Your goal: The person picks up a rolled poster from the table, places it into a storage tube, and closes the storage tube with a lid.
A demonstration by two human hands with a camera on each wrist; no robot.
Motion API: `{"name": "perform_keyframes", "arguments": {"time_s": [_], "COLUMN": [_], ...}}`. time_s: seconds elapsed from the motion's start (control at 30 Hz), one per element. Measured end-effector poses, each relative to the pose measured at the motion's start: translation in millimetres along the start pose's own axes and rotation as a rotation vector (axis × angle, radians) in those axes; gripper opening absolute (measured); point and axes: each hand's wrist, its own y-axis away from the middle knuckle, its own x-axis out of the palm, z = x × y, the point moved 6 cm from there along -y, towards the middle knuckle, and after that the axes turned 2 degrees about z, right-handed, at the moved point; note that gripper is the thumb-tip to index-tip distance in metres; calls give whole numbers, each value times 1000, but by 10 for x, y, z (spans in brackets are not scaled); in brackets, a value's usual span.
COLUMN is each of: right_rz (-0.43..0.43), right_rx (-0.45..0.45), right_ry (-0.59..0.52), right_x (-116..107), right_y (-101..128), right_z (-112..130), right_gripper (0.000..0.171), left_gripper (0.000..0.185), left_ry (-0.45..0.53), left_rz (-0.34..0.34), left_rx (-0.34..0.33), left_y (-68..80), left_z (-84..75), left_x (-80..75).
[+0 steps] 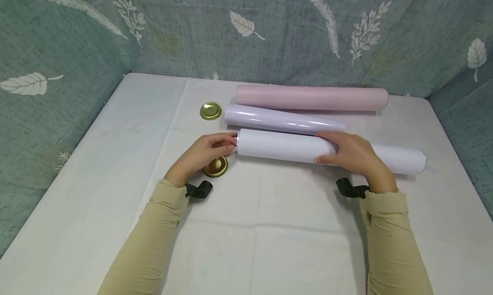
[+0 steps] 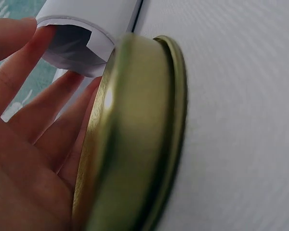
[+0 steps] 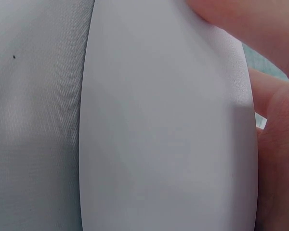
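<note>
A long white paper roll [image 1: 281,146] lies crosswise in front of the person, with a hollow open end at its left. The left hand [image 1: 202,156] is at that end. In the left wrist view its thumb and a finger pinch the roll's rim [image 2: 79,23], and the other fingers spread below it. Farther right, the right hand [image 1: 348,153] grips the roll from above, thumb on the near side and fingers over the far side. A gold metal lid [image 1: 216,167] sits just below the left hand and looms large in the left wrist view.
Behind the white roll lie a glossy lilac roll [image 1: 285,118] and a thicker pink roll [image 1: 312,98]. Another gold lid [image 1: 210,111] rests left of the lilac roll. A white cloth [image 1: 254,243] covers the table, and patterned green-grey fabric [image 1: 269,34] hangs around it.
</note>
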Motion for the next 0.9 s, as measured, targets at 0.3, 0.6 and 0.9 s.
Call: {"name": "perform_keyframes", "arguments": {"time_s": [0.3,0.6,0.9], "right_rz": [-4,2,1], "right_rx": [-2,8,11], "right_ry": [-4,-3,-4], "right_x": [-18,14,11], "right_y": [7,-7,-2], "right_z": [4,-15,-15], "right_gripper": [75,76,76], "left_gripper": [22,25,35], "left_ry": [6,23,0], "left_rz": [25,51,48], "left_rx": [19,3,-21], "left_y": [-8,-7,-95], "left_z": [-18,55,275], "left_x": [19,36,0]}}
